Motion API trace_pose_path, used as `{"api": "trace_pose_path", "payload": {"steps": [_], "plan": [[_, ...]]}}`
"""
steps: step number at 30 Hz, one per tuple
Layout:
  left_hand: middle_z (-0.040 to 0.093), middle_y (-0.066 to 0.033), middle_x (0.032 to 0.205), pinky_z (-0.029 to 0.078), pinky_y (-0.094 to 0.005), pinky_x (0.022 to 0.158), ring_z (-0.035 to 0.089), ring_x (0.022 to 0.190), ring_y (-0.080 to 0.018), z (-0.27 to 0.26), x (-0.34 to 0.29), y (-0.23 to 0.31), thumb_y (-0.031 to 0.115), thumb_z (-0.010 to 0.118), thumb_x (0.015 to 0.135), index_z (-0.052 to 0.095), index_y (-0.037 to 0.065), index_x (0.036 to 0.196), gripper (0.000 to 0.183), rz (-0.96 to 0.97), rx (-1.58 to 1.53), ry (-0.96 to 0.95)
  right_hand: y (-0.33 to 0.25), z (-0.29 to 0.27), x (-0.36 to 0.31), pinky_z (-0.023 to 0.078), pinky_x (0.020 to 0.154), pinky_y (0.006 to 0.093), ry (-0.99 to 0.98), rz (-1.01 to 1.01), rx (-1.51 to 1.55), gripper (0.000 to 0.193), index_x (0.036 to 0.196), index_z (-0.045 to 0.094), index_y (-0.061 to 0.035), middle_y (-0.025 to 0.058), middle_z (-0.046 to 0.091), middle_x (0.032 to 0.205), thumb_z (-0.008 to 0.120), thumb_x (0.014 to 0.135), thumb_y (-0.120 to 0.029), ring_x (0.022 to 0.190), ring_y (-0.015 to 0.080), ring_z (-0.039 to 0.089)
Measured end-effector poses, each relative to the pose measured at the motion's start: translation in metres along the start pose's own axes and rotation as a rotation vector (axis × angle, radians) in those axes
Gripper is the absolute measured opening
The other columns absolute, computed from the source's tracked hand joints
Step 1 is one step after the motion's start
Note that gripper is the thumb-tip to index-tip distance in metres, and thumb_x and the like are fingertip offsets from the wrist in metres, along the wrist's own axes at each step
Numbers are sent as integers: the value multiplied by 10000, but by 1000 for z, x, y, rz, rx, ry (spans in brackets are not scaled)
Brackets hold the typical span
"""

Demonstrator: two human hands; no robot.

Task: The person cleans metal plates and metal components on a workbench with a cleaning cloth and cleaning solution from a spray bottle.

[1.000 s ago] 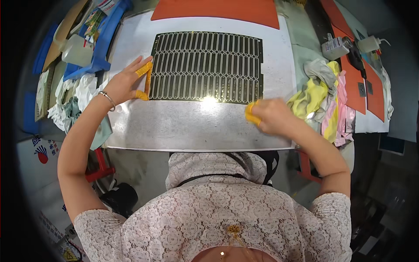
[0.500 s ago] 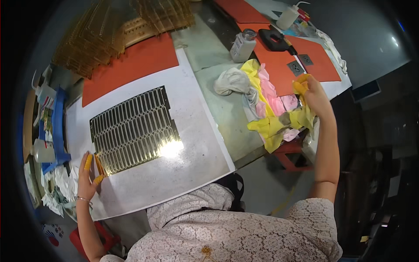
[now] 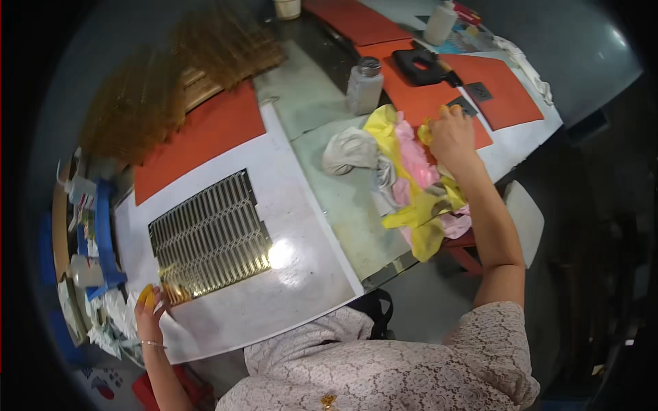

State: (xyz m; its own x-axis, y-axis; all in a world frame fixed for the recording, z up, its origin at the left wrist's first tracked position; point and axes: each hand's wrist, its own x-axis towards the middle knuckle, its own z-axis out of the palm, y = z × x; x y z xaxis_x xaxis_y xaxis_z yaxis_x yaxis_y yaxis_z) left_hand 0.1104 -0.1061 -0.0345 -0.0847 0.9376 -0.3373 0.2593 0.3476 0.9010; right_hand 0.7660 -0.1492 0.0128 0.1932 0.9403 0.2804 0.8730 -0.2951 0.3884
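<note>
We are looking down on a desk [image 3: 319, 72], where a patterned sheet [image 3: 212, 236] is lying flat on a white board [image 3: 308, 253], in front of us and toward our left. The board is probably giving the sheet an even support, and in our judgement this is why it is lying there. Our left hand [image 3: 149, 312] is resting at the near left corner of the sheet, and its fingers, wearing yellow finger covers [image 3: 146, 296], are perhaps steadying this corner; the covers are maybe protecting the surface from bare skin. We are not able to see whether this grip is clamped on the edge or only standing beside it. Our right hand [image 3: 454, 140] is hanging well apart from the sheet, next to a pink cloth [image 3: 415, 156] and a yellow cloth [image 3: 418, 216]. Its fingers are bending, but the back of the hand is hiding much, so we are not certain if this grip is empty or pinching something. The cloths are lying loosely along the right side, seemingly for easy reach. Farther away, a bottle [image 3: 364, 89] is standing upright, and a black tool [image 3: 426, 78] is lying on an orange mat [image 3: 392, 89], which is perhaps protecting the desk.
</note>
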Motion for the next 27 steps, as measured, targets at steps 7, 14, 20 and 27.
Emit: {"api": "trace_pose_path", "payload": {"steps": [7, 14, 20, 27], "plan": [[563, -103, 1075, 424, -330, 823, 529, 1010, -199, 19, 1, 26, 270, 417, 861, 471, 17, 1133, 375, -181, -137, -97, -118, -64, -56, 333, 944, 312, -540, -209, 1799, 525, 1284, 321, -27, 100, 410, 1255, 536, 805, -32, 1160, 181, 396], [552, -64, 1115, 361, -304, 833, 508, 1019, -154, 5, -10, 32, 328, 485, 816, 503, 74, 1110, 389, -208, -170, -202, -227, -47, -90, 347, 961, 331, -438, -87, 2034, 498, 1257, 336, -16, 133, 363, 1277, 540, 805, -58, 1174, 234, 375], [520, -75, 1128, 376, -255, 825, 500, 1003, -140, 7, -14, 14, 252, 501, 823, 433, 15, 1196, 448, 19, 68, -86, -149, -45, 3, 317, 939, 375, 210, -460, 561, 520, 1176, 468, -123, 144, 416, 1219, 622, 679, -127, 1133, 287, 378], [514, -104, 1097, 390, -265, 829, 488, 1004, -158, 42, -18, 26, 63, 517, 805, 412, -27, 1198, 416, 415, 163, -88, -112, -2, 52, 456, 674, 381, -183, -538, 448, 269, 936, 579, -47, 155, 574, 857, 557, 673, -101, 816, 306, 558]]}}
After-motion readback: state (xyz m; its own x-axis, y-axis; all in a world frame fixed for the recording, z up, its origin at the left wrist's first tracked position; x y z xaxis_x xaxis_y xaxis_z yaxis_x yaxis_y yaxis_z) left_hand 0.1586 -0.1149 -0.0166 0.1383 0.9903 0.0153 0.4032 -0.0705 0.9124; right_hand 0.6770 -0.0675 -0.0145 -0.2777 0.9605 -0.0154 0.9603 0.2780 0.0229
